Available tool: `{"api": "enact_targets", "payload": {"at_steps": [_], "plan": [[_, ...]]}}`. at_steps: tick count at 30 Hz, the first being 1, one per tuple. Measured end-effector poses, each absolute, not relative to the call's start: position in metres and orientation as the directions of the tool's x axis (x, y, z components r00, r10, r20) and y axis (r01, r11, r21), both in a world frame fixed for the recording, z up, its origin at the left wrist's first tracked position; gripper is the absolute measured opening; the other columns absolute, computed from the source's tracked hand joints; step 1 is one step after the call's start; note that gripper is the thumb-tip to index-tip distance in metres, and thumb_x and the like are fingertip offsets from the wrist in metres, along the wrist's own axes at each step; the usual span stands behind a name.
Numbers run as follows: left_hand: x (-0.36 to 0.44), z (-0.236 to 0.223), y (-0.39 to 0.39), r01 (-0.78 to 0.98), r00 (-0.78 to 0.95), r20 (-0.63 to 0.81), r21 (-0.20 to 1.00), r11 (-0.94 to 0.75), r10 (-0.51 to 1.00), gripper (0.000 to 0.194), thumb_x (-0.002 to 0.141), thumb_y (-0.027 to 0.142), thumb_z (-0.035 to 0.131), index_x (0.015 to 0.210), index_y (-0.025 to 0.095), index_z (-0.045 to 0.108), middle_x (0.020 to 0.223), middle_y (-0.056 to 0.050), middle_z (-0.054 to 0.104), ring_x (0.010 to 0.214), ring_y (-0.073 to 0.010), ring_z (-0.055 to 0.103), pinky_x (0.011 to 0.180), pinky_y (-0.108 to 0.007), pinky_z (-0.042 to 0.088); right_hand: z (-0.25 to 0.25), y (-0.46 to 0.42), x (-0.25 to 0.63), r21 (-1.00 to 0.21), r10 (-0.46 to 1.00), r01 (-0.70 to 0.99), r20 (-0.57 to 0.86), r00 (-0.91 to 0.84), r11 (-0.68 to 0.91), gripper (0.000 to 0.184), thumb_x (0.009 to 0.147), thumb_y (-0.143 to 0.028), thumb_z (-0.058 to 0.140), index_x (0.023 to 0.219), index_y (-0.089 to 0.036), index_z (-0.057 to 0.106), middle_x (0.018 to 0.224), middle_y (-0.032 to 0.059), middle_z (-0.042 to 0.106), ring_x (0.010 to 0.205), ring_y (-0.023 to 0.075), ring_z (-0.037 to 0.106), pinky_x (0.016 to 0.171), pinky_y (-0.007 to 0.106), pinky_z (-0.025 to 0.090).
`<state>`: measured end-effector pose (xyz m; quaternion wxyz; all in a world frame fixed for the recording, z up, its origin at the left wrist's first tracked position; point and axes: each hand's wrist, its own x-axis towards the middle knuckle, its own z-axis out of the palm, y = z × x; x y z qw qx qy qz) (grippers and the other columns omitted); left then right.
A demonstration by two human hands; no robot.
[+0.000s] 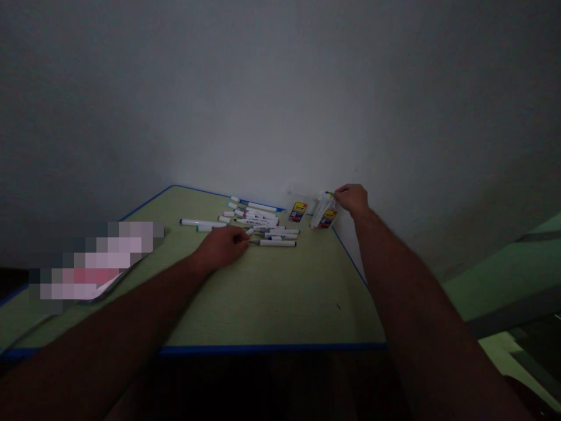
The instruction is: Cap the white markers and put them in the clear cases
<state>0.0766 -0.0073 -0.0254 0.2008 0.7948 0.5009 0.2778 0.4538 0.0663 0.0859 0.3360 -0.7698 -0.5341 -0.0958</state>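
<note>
Dimly lit, a pale green table (280, 310) with blue edging stands against a grey wall (280, 105). Around the centre of the frame, a loose cluster of white markers (279, 243) lies on the table, mostly sideways, with blue, green, pink and black ends. The left hand (222, 248), reaching in from the lower left, is at the near side of this cluster with its fingers bent; a small white piece shows at the fingertips, but I cannot tell whether it is gripped. Right of centre, the right hand (352, 199) pinches the upper right corner of a clear filled case (324, 213), which leans, holds more markers and bears a yellow, red and blue label. Just left of it stands a second clear case (298, 210) with a similar label. At the left of the frame sits a pixelated object (99, 260), its details hidden
</note>
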Motion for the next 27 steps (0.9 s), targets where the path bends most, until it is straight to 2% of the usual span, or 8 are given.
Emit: {"api": "enact_targets", "payload": {"at_steps": [11,19,27], "plan": [[0.076,-0.0266,-0.0064,0.694,0.354,0.248,0.577,-0.431,0.902,0.021,0.079,0.035,0.06,0.086,0.022,0.076,0.087,-0.007,0.077,0.08,-0.0242,0.069,0.073,-0.035,0.048,0.0879,0.0675,0.4511,-0.312,0.782,0.927,0.515,0.351,-0.21,0.015,0.073,-0.015,0.073,0.086,-0.014,0.081,0.089,0.0116,0.077,0.086,0.0223,0.072,0.082,0.033,0.056],[0.0771,-0.0228,-0.0094,0.697,0.333,0.23,0.593,-0.403,0.914,0.022,0.079,0.036,0.061,0.085,0.022,0.077,0.087,-0.008,0.077,0.082,-0.0262,0.07,0.075,-0.036,0.049,0.088,0.0685,0.4513,-0.294,0.797,0.93,0.494,0.346,-0.222,0.012,0.075,-0.015,0.072,0.084,-0.014,0.081,0.09,0.0118,0.078,0.089,0.0237,0.074,0.082,0.032,0.056],[0.0764,-0.0251,-0.0073,0.689,0.342,0.229,0.599,-0.409,0.911,0.024,0.078,0.036,0.061,0.088,0.02,0.077,0.089,-0.01,0.077,0.083,-0.0272,0.07,0.077,-0.037,0.049,0.0852,0.071,0.4553,-0.38,0.801,0.895,0.447,0.398,-0.232,0.013,0.075,-0.017,0.075,0.085,-0.013,0.081,0.091,0.0136,0.078,0.087,0.0256,0.073,0.08,0.036,0.057]]}}
